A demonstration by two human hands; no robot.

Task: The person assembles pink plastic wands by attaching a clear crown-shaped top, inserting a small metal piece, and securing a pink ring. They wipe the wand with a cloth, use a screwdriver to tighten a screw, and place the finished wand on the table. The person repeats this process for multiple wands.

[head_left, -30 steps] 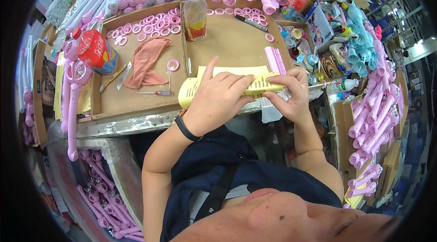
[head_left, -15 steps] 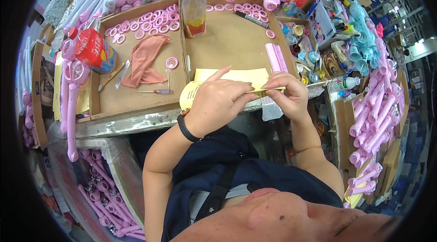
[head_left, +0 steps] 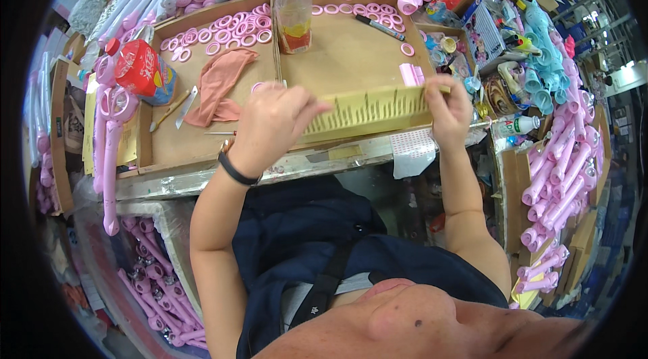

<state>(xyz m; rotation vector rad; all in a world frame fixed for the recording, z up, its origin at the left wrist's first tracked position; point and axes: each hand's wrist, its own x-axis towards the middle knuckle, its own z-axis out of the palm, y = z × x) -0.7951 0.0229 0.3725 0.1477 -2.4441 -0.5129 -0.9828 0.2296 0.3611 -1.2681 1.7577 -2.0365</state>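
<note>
Landmark: clear bottle (head_left: 294,18), white cap, standing in cardboard tray (head_left: 351,75). Far left of it, long pink handle piece (head_left: 111,176) with a loop on top. Next, still well left, red-labelled bottle (head_left: 140,70) with red cap. Then, left of landmark and nearer the person: thin brush (head_left: 170,109), flat blade (head_left: 187,108), peach cloth (head_left: 219,85), crumpled. Pink rings (head_left: 236,28) lie loose just left of landmark. Left hand (head_left: 270,119) nearer the person than landmark, a bit to its left; fingers curled at left end of yellow paper (head_left: 371,116); can't tell if they pinch it. Paper spans nearer the person and right of landmark, narrow strip facing up, rows of dark marks. Right of landmark: black marker (head_left: 380,27), then pink plastic piece (head_left: 410,74) just behind paper. Right hand (head_left: 449,109) further right, nearer the person; thumb and fingers pinching paper's right end. Far right of landmark: light-blue parts (head_left: 540,55), piled pink handles (head_left: 560,170).
</note>
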